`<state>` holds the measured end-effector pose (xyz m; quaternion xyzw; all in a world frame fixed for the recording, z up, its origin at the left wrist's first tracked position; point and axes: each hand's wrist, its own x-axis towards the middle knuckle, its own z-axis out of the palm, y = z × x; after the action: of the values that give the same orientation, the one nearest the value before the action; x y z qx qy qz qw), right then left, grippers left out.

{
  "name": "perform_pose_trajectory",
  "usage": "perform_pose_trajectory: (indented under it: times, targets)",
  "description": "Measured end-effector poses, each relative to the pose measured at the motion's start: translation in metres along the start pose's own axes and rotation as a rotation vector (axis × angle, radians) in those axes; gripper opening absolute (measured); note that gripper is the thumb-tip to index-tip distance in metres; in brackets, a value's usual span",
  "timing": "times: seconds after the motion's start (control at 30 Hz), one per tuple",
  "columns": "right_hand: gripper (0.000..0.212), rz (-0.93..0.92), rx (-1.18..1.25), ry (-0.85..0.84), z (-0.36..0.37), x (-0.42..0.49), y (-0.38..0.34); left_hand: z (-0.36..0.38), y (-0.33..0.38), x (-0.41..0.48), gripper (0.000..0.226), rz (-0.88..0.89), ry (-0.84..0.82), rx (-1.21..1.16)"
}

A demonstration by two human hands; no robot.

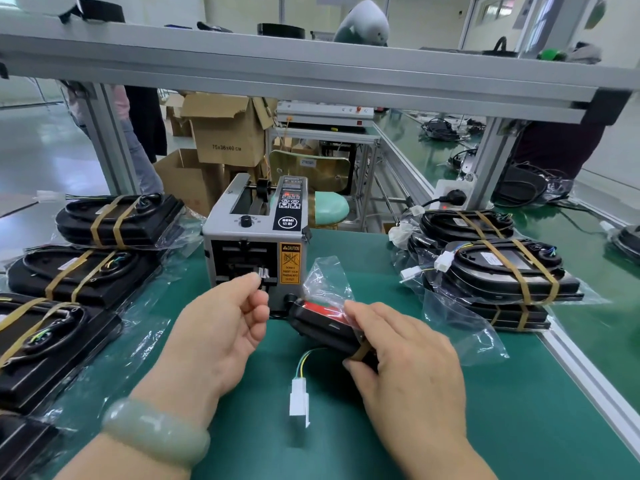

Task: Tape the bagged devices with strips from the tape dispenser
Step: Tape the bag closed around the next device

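Bagged device (325,323) gripped by right hand (405,358), just before tape dispenser (256,237). Strip (264,273) at outlet pinched by left hand (214,327). Strip best drawn straight, uncreased, then laid across bag fold.
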<state>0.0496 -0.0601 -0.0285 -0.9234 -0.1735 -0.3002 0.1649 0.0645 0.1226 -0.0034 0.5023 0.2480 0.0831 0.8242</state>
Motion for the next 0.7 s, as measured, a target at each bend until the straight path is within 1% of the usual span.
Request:
perform_pose_trajectory:
  times: [0.07,0.13,0.2,0.27,0.33,0.4,0.53,0.7]
  targets:
    - [0.073,0.004,0.005,-0.012,-0.001,0.000,0.000,-0.001,-0.012,-0.017,0.018,0.084,-0.045,0.096]
    - [0.073,0.004,0.015,-0.018,-0.001,0.000,0.000,0.000,-0.023,-0.031,0.021,0.216,-0.052,0.202]
    - [0.074,0.007,0.022,-0.024,-0.001,0.000,0.001,0.002,-0.031,-0.042,0.019,0.345,-0.046,0.286]
    - [0.075,0.017,0.018,-0.027,-0.002,0.000,0.001,0.003,-0.038,-0.045,0.014,0.401,-0.046,0.379]
    - [0.076,0.027,0.007,-0.027,-0.003,0.000,0.001,0.003,-0.044,-0.044,0.011,0.398,-0.096,0.426]
    - [0.077,0.034,-0.002,-0.024,-0.005,0.000,0.001,0.005,-0.050,-0.043,0.013,0.384,-0.132,0.413]
    - [0.077,0.038,-0.042,-0.021,-0.006,0.000,-0.002,0.011,-0.052,-0.043,0.011,0.393,-0.126,0.443]
    - [0.078,0.030,-0.060,-0.002,-0.006,0.000,-0.005,0.015,-0.054,-0.042,0.016,0.402,-0.109,0.469]
